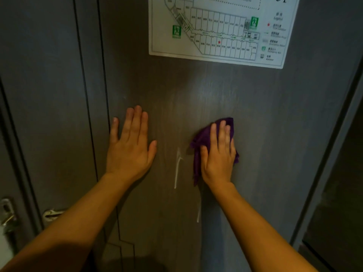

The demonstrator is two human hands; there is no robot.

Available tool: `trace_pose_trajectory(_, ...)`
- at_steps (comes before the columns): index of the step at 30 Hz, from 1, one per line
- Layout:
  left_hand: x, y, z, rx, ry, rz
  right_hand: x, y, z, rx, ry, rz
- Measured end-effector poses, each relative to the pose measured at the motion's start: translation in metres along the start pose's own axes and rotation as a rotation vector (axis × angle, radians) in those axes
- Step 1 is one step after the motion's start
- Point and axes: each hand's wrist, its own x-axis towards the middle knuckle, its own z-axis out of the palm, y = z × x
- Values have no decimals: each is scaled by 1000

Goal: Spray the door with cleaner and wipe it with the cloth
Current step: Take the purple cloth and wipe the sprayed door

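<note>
The dark grey-brown door [196, 91] fills the view. My right hand [219, 154] presses a purple cloth [200, 142] flat against the door at mid height. My left hand [130, 142] lies flat on the door to the left of the cloth, fingers spread, holding nothing. White streaks of cleaner [177, 167] run down the door between the two hands, and another streak [198, 213] shows lower down. No spray bottle is in view.
A white evacuation floor plan [220, 28] is stuck to the door above the hands. A metal door handle [52, 213] and lock plate [6, 213] sit at the lower left. The door frame [330, 146] runs down the right side.
</note>
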Motion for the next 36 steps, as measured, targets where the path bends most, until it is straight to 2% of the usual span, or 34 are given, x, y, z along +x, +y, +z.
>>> trace_pose_trajectory(4,-17,-2,5,-23,-4,22,-3,-11,-13,117,89,136)
trace_pose_trajectory(8,-27,-2,8,-48,2,30,10,-55,-11,95,133,-9)
trace_pose_trajectory(14,-34,-4,13,-64,25,42,15,-108,18,34,28,-87)
trace_pose_trajectory(20,-42,-3,16,-71,27,30,-13,-65,35,-94,86,-105)
trace_pose_trajectory(28,-43,-3,16,-50,18,53,-69,11,41,-129,68,51)
trace_pose_trajectory(33,-54,-2,21,-51,7,67,-90,30,31,-5,16,181)
trace_pose_trajectory(36,-65,0,23,-63,0,75,-90,21,23,93,43,220)
